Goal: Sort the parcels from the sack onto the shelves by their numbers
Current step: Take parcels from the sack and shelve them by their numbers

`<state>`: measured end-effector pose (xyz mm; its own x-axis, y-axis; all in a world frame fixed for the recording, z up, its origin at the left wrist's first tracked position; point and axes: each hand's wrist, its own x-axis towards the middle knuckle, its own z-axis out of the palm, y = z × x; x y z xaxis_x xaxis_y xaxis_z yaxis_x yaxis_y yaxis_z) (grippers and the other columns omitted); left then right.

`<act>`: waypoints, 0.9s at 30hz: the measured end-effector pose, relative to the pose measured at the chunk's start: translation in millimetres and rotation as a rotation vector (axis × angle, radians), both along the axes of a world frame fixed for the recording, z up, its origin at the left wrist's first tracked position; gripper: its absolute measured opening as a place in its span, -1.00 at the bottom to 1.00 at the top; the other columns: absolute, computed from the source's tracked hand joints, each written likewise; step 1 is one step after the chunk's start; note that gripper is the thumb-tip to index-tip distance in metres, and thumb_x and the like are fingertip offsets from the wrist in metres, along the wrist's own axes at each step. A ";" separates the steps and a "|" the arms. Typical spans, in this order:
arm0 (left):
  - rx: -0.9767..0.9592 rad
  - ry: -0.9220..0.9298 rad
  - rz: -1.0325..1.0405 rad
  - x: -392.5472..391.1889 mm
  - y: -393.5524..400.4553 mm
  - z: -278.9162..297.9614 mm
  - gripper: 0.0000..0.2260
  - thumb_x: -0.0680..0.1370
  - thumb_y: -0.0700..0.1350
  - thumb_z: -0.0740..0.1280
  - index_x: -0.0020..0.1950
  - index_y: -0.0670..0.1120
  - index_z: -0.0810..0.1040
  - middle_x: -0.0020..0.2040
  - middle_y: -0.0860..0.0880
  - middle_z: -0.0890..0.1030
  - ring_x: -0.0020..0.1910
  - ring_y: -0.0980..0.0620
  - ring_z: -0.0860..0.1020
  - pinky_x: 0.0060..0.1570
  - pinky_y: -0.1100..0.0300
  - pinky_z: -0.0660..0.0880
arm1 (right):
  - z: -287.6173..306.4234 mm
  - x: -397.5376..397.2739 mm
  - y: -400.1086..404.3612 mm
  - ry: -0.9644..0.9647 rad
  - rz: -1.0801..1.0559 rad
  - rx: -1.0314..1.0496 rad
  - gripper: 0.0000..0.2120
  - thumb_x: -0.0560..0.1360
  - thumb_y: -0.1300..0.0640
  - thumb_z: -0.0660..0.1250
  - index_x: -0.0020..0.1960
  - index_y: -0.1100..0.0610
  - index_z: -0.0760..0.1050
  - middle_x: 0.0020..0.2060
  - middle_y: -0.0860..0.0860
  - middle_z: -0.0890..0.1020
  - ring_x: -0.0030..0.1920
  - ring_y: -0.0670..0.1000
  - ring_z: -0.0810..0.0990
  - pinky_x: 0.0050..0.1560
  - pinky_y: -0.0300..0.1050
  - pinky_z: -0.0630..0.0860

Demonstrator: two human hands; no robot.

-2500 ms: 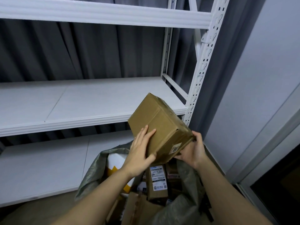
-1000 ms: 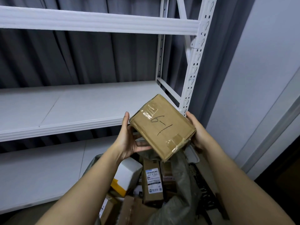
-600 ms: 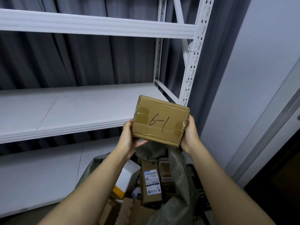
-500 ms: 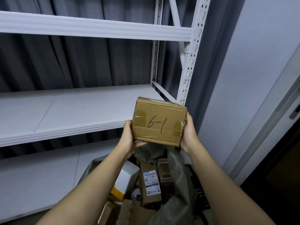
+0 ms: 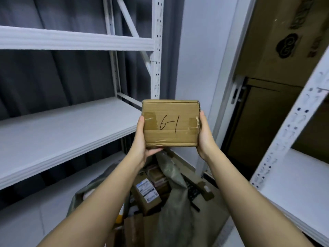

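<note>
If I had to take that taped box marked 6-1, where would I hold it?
Probably by its two short ends, one hand from each side, as the left hand and right hand do now. The cardboard box is wider than tall with flat ends, and this grip leaves the number readable.

In front of you a dark grey curtain (image 5: 58,77) hangs in folds behind the white metal rack. To its right you see a plain pale wall (image 5: 201,50), then a pale door frame (image 5: 229,82) beside a dark brown door (image 5: 263,125) with a white handle (image 5: 236,93). Down low, you can make out a strip of dim, brownish floor (image 5: 219,207). The light is soft and even.
</note>
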<state>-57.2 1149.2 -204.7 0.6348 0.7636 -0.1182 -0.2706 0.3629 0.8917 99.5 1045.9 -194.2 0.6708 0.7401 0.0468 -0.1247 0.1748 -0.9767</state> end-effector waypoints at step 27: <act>0.164 -0.337 -0.379 45.6 -400.4 138.5 -0.44 0.45 0.41 0.17 0.36 0.16 0.40 0.15 0.02 0.61 0.09 -0.01 0.60 -0.19 0.03 0.64 | 158.8 -34.3 -453.3 -0.351 -0.543 0.259 -0.47 0.58 -0.30 0.01 0.25 -0.02 0.55 0.13 0.00 0.66 0.18 -0.02 0.61 0.26 0.03 0.47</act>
